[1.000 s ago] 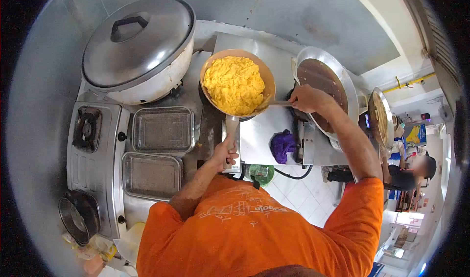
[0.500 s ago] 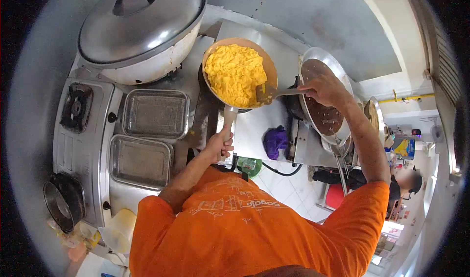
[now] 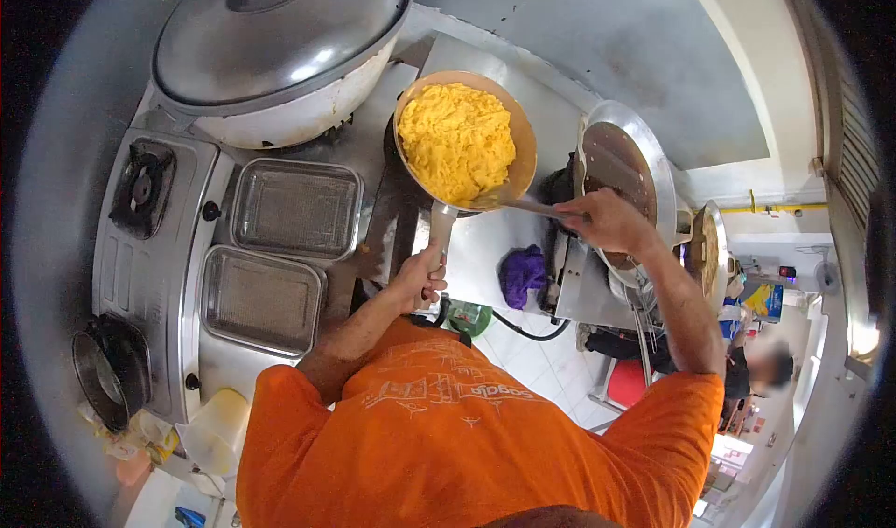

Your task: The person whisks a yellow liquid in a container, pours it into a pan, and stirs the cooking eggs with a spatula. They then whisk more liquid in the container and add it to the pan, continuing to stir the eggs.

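Note:
My left hand (image 3: 421, 278) is wrapped round the pale handle of a tan frying pan (image 3: 527, 147) that sits over the stove. Scrambled eggs (image 3: 457, 143), yellow and in soft lumps, fill most of the pan. In my right hand (image 3: 609, 222) is a spatula (image 3: 532, 206), held by its handle. Its blade rests at the pan's near right side, by the lower edge of the eggs, and the blade's tip is partly hidden. Just beyond my right hand stands a wide metal pan of dark brown liquid (image 3: 616, 159).
A large lidded pot (image 3: 280, 48) stands at the upper left. Two wire-mesh trays (image 3: 297, 209) lie beside a gas stove (image 3: 140, 276) with a black pan (image 3: 110, 374). A purple cloth (image 3: 523, 276) hangs near the counter edge. Another person (image 3: 747, 369) is at the right.
My right hand has drawn the spatula down and slightly left, from the eggs' right side to the pan's near edge. My left hand still grips the handle. The view has shifted slightly.

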Tool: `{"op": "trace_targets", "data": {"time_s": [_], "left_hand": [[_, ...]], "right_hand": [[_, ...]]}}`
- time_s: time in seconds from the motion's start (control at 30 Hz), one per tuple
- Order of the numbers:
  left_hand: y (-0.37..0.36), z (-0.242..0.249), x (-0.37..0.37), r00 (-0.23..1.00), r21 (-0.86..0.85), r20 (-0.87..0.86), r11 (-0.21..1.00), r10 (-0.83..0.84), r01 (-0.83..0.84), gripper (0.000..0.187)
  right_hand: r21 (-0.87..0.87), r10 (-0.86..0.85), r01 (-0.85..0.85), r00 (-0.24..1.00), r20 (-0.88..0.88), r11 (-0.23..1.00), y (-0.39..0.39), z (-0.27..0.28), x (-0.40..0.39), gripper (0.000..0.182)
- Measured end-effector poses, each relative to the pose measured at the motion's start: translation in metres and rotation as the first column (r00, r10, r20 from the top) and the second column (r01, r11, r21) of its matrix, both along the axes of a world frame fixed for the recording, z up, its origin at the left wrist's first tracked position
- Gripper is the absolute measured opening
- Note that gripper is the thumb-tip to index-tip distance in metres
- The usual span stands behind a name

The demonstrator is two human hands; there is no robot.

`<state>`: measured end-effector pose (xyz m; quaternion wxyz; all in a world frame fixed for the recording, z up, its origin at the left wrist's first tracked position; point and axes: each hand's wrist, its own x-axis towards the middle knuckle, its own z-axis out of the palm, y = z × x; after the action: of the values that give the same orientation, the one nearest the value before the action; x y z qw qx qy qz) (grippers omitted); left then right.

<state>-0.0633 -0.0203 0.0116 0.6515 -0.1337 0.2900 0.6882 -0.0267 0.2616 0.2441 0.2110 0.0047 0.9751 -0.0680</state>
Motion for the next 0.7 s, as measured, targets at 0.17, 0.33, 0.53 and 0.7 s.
{"op": "trace_targets", "data": {"time_s": [0.17,0.33,0.53,0.7], "left_hand": [[0.002,-0.002,0.001,1.0,-0.028,-0.008,1.0,-0.008,0.008,0.045],[0.003,-0.001,0.001,0.999,-0.075,-0.05,0.997,-0.007,0.004,0.047],[0.003,-0.003,0.001,0.989,-0.047,-0.148,0.998,0.021,-0.028,0.042],[0.006,-0.01,-0.002,0.992,-0.006,-0.128,1.0,0.018,-0.018,0.034]], "right_hand": [[-0.492,-0.383,0.436,0.899,0.211,0.754,-0.004,-0.055,-0.005,0.03],[-0.536,-0.586,0.765,0.63,0.51,0.357,0.013,0.007,-0.008,0.033],[-0.162,-0.247,0.256,0.966,0.07,0.953,0.028,0.021,0.022,0.025],[-0.297,-0.367,0.4,0.916,0.163,0.867,-0.028,-0.056,0.025,0.029]]}}
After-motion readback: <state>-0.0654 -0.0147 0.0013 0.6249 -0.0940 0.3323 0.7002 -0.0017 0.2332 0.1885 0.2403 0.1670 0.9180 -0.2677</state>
